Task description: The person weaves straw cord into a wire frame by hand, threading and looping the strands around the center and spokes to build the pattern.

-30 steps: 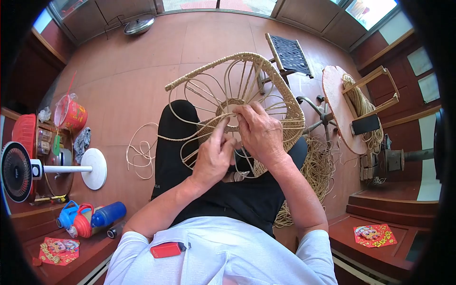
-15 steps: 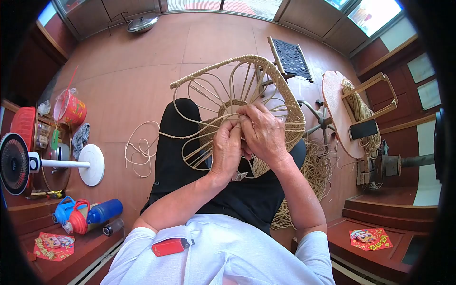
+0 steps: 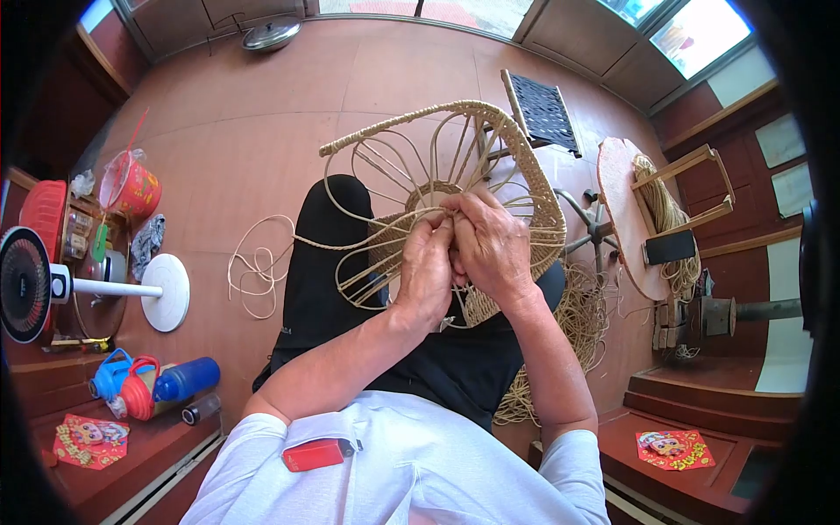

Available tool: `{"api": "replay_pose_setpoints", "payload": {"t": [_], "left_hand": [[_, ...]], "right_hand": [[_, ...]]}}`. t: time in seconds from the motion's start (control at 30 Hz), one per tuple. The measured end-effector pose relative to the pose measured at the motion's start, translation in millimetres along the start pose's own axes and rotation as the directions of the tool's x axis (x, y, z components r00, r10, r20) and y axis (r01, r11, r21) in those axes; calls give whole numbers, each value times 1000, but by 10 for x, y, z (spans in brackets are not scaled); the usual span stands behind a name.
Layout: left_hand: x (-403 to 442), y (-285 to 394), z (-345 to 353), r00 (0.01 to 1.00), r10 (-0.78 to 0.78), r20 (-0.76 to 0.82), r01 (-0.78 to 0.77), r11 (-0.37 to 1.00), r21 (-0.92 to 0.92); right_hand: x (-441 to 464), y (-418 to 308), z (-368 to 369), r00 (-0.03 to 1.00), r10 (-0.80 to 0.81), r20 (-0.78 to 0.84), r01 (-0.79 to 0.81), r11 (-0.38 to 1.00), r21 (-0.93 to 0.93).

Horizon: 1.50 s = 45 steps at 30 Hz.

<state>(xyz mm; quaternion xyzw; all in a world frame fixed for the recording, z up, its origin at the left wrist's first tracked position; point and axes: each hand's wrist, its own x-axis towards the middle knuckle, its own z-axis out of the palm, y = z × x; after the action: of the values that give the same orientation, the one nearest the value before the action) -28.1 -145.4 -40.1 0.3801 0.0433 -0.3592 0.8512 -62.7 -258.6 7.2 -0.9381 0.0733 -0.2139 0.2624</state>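
A partly woven basket [image 3: 544, 197] of tan cord rests over my knees, with a wrapped rim and looped strands fanning out from a round woven base. My left hand [image 3: 426, 267] pinches a cord [image 3: 328, 245] near the base, and its loose end runs left over my knee to the floor. Close against it, my right hand [image 3: 493, 245] is also closed on the cord, fingertips meeting those of the left. The exact spot where the fingertips grip is partly covered by the fingers.
Heaps of loose cord [image 3: 582, 306] lie on the floor at right, near a round board [image 3: 617, 210] carrying a cord bundle and a black phone [image 3: 669, 242]. A woven stool [image 3: 542, 109] stands ahead. At left are a fan [image 3: 166, 293], a red bucket [image 3: 131, 188] and bottles [image 3: 185, 379].
Both hands stay together at the same part of the basket, with only small finger shifts. The whole view has moved slightly.
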Motion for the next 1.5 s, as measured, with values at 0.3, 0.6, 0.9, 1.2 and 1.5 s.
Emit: {"api": "replay_pose_setpoints", "payload": {"t": [0.3,0.6,0.9,1.2,1.5], "left_hand": [[-39,142,-70,998,-44,-36,44,999,8],[-26,123,-119,998,-56,-33,58,996,64],[-25,112,-190,999,-33,36,29,994,101],[-56,127,-94,1000,-5,21,3,997,82],[-53,135,-127,999,-8,47,4,996,94]], "right_hand": [[-37,-33,46,998,-22,-65,20,999,-35],[-43,-52,182,986,18,-167,-18,1000,-3],[48,-186,104,985,152,-80,-154,988,-15],[24,-243,228,964,198,-180,-191,980,52],[36,-227,340,939,242,-245,-223,969,103]]}}
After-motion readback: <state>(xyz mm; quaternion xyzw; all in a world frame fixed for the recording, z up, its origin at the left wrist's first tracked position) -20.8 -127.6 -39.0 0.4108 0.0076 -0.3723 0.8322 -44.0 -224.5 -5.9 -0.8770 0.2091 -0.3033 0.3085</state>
